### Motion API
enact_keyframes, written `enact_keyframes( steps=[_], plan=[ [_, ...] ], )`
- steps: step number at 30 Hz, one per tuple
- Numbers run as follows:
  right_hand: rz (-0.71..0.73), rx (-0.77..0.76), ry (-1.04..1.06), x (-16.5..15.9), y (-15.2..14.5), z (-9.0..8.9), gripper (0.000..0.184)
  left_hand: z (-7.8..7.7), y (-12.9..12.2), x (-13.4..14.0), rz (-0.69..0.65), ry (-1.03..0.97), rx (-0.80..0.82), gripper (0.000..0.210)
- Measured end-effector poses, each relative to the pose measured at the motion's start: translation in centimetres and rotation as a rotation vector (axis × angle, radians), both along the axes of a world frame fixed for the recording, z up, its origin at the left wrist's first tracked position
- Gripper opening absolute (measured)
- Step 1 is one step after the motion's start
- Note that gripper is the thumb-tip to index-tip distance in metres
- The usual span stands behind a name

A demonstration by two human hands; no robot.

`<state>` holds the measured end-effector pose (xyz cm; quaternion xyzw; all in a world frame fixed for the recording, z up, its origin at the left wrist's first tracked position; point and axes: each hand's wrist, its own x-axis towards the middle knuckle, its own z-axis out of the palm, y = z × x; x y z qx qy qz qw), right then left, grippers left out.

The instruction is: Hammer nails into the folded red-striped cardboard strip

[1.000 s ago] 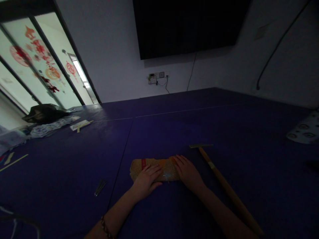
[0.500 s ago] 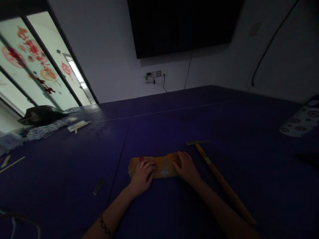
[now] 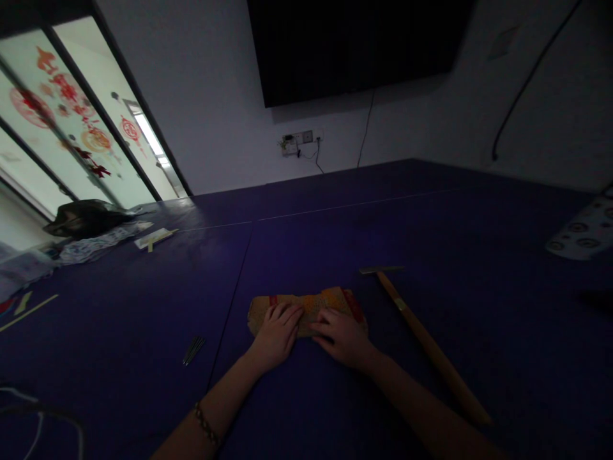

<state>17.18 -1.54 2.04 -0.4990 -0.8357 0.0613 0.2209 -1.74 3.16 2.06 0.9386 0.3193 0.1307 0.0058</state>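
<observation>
Left hand [image 3: 275, 333] and right hand [image 3: 341, 336], fingers spread flat, pressing patterned cloth strip [image 3: 311, 303] on worktop [image 3: 306, 243]; hammer [image 3: 421, 338] just beside.

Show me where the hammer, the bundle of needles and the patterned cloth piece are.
hammer [image 3: 421, 342], head view, middle of the wooden handle.
bundle of needles [image 3: 193, 350], head view, centre of the bundle.
patterned cloth piece [image 3: 311, 301], head view, bare top edge above the hands.
</observation>
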Motion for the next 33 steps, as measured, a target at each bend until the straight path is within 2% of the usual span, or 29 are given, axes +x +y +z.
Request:
enact_keyframes(
  steps=[4, 11, 14, 21, 24, 29, 33],
  plan=[
    [0.003, -0.013, -0.01, 0.1, 0.1, 0.2, 0.023, 0.0, 0.1, 0.0, -0.008, 0.077, 0.044, 0.039],
    [0.012, -0.012, 0.025, 0.0, 0.0, 0.3, 0.024, 1.0, -0.6, -1.0, -0.019, 0.181, 0.175, 0.039],
    [0.007, -0.017, 0.038, 0.1, 0.1, 0.1, 0.025, 1.0, -1.2, -3.6, 0.0, 0.229, 0.213, 0.039],
    [0.001, -0.013, 0.072, 0.1, 0.2, -0.3, 0.025, 1.0, -2.7, -13.8, 0.165, 0.246, 0.285, 0.036],
    [-0.01, -0.015, 0.07, 0.2, 0.2, -0.4, 0.026, 0.3, -3.7, -17.0, 0.248, 0.244, 0.323, 0.035],
    [-0.017, -0.031, 0.061, 0.2, 0.3, -0.4, 0.027, -1.3, -5.6, -18.5, 0.371, 0.161, 0.327, 0.034],
    [-0.019, -0.015, 0.068, 0.3, 0.3, -0.6, 0.028, -1.4, -5.9, -18.1, 0.44, 0.116, 0.269, 0.036]
  ],
)
